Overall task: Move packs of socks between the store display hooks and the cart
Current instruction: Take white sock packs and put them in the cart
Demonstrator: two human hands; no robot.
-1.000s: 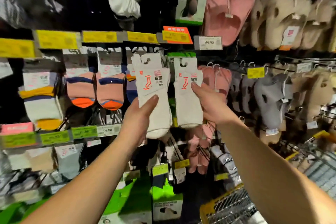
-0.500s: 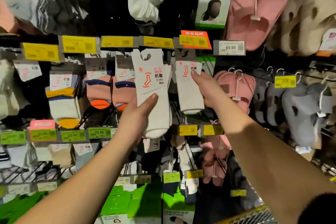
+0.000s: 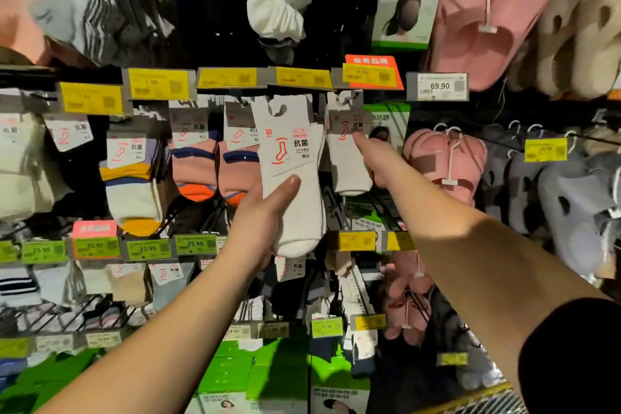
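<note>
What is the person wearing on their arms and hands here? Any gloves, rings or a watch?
Both forearms are bare. The left hand and the right hand show no gloves, and no ring or watch can be seen on the sides facing the camera. The only clothing in view is a dark, black-looking sleeve on the right upper arm, at the lower right corner of the head view.

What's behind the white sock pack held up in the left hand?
Behind the white sock pack, edges of pink-and-orange sock packs and a yellow price tag show. The hook behind its cutout is hidden.
</note>
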